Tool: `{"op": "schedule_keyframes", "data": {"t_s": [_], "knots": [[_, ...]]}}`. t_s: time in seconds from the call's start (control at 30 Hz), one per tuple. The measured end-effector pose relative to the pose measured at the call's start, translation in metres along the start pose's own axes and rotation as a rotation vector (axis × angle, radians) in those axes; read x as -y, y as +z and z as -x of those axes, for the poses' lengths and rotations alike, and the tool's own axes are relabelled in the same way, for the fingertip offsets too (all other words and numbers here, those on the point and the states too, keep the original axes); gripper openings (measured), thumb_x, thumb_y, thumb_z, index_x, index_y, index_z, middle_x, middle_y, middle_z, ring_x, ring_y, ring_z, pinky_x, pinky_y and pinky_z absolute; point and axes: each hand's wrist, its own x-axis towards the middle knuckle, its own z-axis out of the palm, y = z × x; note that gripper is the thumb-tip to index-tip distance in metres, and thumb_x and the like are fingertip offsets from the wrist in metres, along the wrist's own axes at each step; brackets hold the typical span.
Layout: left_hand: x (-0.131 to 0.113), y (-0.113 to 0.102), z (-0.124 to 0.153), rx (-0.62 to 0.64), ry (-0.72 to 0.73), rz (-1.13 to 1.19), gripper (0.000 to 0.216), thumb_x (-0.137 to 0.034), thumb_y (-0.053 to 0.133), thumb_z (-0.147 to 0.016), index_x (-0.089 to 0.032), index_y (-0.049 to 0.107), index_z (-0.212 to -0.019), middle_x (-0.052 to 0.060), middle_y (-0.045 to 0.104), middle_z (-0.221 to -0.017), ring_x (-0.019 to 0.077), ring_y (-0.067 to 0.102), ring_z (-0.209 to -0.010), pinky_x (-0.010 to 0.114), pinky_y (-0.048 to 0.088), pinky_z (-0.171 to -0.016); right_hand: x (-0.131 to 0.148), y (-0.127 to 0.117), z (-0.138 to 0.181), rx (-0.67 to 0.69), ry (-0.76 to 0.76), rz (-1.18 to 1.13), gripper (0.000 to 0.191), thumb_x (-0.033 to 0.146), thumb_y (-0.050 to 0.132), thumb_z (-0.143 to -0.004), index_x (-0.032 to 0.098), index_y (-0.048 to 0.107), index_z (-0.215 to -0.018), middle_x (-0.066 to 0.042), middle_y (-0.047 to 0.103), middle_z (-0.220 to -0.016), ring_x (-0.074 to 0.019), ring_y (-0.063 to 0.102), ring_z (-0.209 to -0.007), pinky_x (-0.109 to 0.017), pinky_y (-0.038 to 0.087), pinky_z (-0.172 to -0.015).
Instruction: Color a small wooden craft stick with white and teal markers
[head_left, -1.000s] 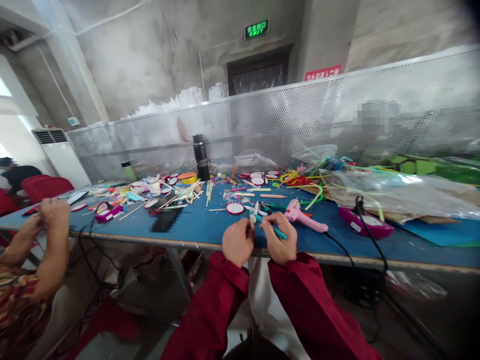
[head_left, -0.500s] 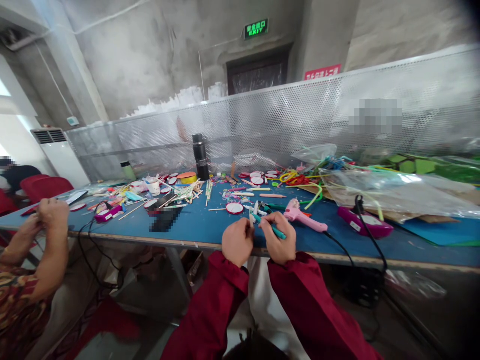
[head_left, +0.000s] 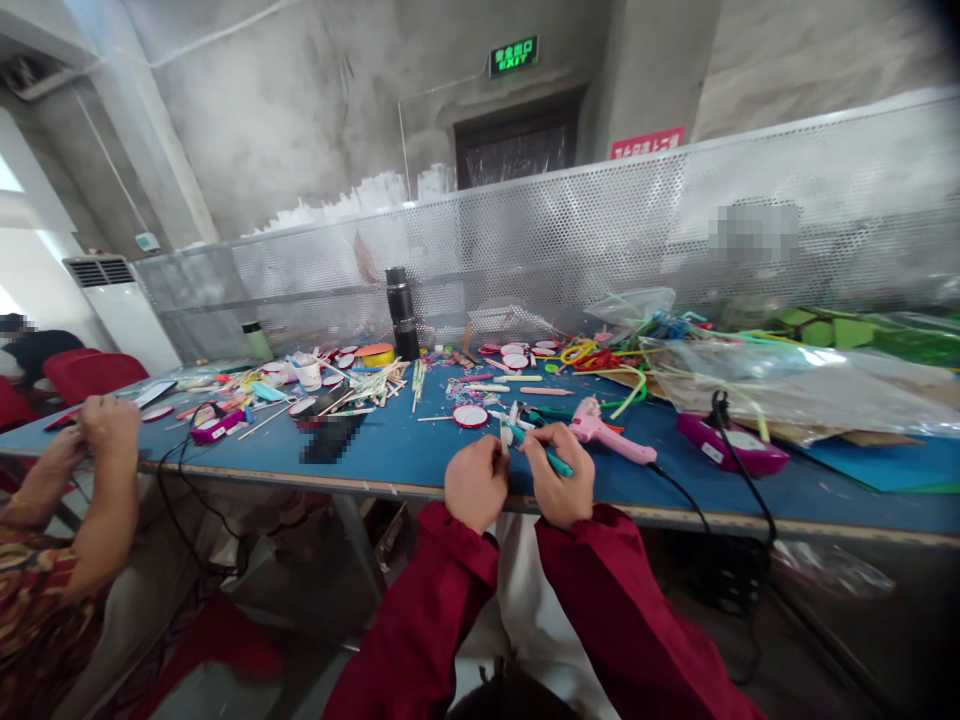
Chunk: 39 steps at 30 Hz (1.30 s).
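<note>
Near the table's front edge my left hand is closed, pinching a small pale piece between thumb and fingers; its exact kind is too small to tell. Close beside it, my right hand grips a teal pen, its tip pointing left at the pale piece. Whether the tip touches it I cannot tell. Just beyond my hands lies a white disc with a red rim. A pink glue gun rests to the right of my right hand.
Purple boxes with cables sit right and left on the blue table. Craft sticks, a black bottle and plastic bags crowd the back, before a perforated metal screen. At left, another person's hands are raised.
My hands stay at almost the same spot, with the pen and the pale piece still held. The pen's angle differs only very slightly.
</note>
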Motion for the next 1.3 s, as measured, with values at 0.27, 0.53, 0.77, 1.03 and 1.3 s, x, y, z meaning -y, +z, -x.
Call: {"op": "schedule_keyframes", "data": {"t_s": [0.27, 0.53, 0.77, 1.03, 1.3], "knots": [[-0.0001, -0.0001, 0.0003, -0.004, -0.008, 0.001, 0.016, -0.028, 0.048, -0.098, -0.023, 0.056, -0.085, 0.001, 0.070, -0.086, 0.0172, 0.063, -0.082, 0.028, 0.038, -0.071, 0.0008, -0.0006, 0.0001, 0.016, -0.026, -0.006, 0.017, 0.028, 0.057, -0.092, 0.023, 0.059, -0.076, 0.000, 0.062, -0.072, -0.0184, 0.058, -0.071, -0.032, 0.046, -0.069], [-0.0009, -0.0016, 0.0007, 0.004, -0.010, 0.005, 0.015, -0.027, 0.048, -0.098, -0.023, 0.056, -0.085, 0.001, 0.070, -0.086, 0.0178, 0.063, -0.084, 0.028, 0.038, -0.072, 0.0000, 0.0001, 0.0002, 0.006, -0.027, -0.009, 0.018, 0.028, 0.057, -0.092, 0.023, 0.059, -0.076, 0.000, 0.061, -0.072, -0.0185, 0.059, -0.072, -0.032, 0.046, -0.069], [-0.0007, -0.0007, 0.0003, 0.003, -0.011, -0.008, 0.015, -0.028, 0.048, -0.098, -0.023, 0.056, -0.086, 0.001, 0.070, -0.088, 0.0172, 0.063, -0.084, 0.028, 0.039, -0.073, -0.0033, 0.0004, 0.0004, 0.007, -0.016, -0.010, 0.015, 0.028, 0.057, -0.092, 0.023, 0.060, -0.078, 0.000, 0.063, -0.073, -0.0186, 0.059, -0.073, -0.032, 0.047, -0.070], [-0.0006, -0.0006, 0.0005, -0.002, -0.007, -0.003, 0.015, -0.028, 0.048, -0.098, -0.023, 0.057, -0.087, 0.001, 0.071, -0.088, 0.0175, 0.063, -0.084, 0.028, 0.039, -0.072, -0.0009, -0.0004, -0.0004, 0.019, -0.019, 0.004, 0.015, 0.030, 0.058, -0.092, 0.023, 0.061, -0.079, -0.001, 0.065, -0.074, -0.0193, 0.060, -0.074, -0.033, 0.047, -0.069], [-0.0002, -0.0006, 0.0007, -0.012, -0.004, -0.003, 0.015, -0.027, 0.049, -0.097, -0.023, 0.057, -0.085, 0.001, 0.070, -0.086, 0.0177, 0.063, -0.083, 0.029, 0.038, -0.071, -0.0008, -0.0014, -0.0009, 0.053, -0.050, -0.019, 0.017, 0.028, 0.057, -0.093, 0.023, 0.060, -0.077, -0.001, 0.063, -0.073, -0.0186, 0.059, -0.073, -0.033, 0.047, -0.071]]}}
